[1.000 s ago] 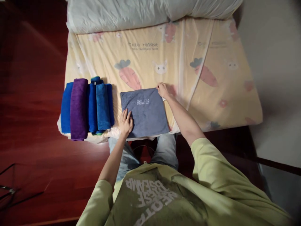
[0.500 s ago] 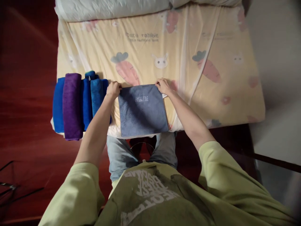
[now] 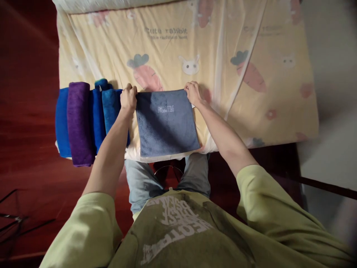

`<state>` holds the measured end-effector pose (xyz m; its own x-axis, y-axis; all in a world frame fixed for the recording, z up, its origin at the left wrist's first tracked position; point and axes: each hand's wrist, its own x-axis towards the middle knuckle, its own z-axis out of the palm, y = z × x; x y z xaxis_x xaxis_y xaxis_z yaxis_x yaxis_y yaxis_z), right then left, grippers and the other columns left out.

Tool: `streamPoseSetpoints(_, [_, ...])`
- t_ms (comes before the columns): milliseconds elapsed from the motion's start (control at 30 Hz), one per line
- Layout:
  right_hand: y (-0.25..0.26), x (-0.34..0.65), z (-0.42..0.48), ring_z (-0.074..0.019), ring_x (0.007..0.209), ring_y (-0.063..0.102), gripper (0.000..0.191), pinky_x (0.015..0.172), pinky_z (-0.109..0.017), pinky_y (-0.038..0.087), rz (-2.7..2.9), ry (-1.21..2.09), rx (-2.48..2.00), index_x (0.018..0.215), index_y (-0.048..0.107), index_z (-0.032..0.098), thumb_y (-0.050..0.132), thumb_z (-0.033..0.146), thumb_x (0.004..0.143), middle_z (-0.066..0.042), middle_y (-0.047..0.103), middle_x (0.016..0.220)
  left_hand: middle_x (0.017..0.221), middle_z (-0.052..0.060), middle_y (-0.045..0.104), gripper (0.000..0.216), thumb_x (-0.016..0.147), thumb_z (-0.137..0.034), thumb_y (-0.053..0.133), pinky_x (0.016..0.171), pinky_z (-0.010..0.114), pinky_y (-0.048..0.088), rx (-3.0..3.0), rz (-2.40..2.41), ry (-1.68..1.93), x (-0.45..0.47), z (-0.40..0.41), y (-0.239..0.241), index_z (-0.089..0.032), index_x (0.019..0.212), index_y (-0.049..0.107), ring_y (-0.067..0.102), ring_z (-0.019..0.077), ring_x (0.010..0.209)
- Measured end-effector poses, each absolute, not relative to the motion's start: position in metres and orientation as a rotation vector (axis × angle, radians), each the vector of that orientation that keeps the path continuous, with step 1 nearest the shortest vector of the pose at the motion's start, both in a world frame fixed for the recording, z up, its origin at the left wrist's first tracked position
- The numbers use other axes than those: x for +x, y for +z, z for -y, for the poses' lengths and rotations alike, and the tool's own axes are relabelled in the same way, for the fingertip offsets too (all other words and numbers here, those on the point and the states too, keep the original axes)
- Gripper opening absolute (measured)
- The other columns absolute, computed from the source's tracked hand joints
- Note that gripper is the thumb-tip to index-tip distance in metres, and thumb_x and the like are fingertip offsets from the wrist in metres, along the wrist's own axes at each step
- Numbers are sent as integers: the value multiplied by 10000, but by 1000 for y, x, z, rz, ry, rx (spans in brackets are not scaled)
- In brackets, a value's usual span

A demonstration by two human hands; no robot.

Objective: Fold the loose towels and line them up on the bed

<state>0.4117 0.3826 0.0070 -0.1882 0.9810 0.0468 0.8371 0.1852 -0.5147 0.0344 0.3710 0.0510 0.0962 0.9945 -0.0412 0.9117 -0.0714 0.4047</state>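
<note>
A grey-blue towel (image 3: 167,126) with white lettering lies flat at the near edge of the bed, its far edge held at both corners. My left hand (image 3: 129,98) is closed on the far left corner. At the far right corner my right hand (image 3: 193,93) pinches the cloth, beside a small white tag. To the left of my left arm sit several rolled towels: a purple roll (image 3: 79,123) in front of a blue one (image 3: 63,123), with more blue and teal rolls (image 3: 109,108) partly hidden behind my forearm.
The bed carries a yellow sheet (image 3: 279,111) printed with carrots and rabbits, wrinkled in places. A pale rolled quilt (image 3: 111,5) lies along its far side. Dark red floor (image 3: 25,149) shows at the left, with a thin black metal stand (image 3: 19,219) on it.
The towel and both hands have moved slightly away from me across the sheet, and the cloth looks flatter. Both hands keep hold of its far corners. The view has shifted a little.
</note>
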Motion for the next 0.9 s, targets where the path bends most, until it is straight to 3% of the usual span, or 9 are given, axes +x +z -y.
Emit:
streamPoseSetpoints(200, [18,380,-368,-422,1528,329,573,1254,-734,240,2138,446,-1678,1490,523,142,231,436,1094,-179,528,1509,1431,183,543,501,1095,-405,263,1222,590,293,2185,-1804,449,59,-367,49,-141,1333,615,416,360,1469])
streamPoseSetpoints(367, [5,347,-331,-339,1627,181,659,1337,-650,103,2375,467,-1581,1652,301,171,291,496,1079,-113,334,1705,1690,164,334,711,1067,-605,287,1315,556,90,2299,-1496,407,81,-337,20,-137,1583,425,192,329,1612])
streamPoseSetpoints(533, [-1,354,-331,-331,1654,75,712,1330,-663,16,2268,536,-1703,1679,205,121,289,495,1079,-132,211,1755,1735,196,209,813,1053,-649,315,1308,586,55,2232,-1577,410,80,-335,10,-79,1632,336,88,355,1636])
streamPoseSetpoints(700, [8,371,-307,-314,1657,75,713,1335,-653,25,2327,523,-1648,1683,208,144,368,467,1068,-126,197,1761,1744,163,207,766,1053,-605,368,1324,573,57,2230,-1540,425,74,-300,21,-131,1652,315,74,325,1642])
streamPoseSetpoints(900, [48,381,-224,-293,1654,114,710,1352,-628,82,2228,594,-1674,1677,258,157,451,394,1036,-107,228,1753,1742,168,199,682,1060,-479,376,1333,581,98,2210,-1605,423,63,-198,43,-114,1636,348,68,313,1643])
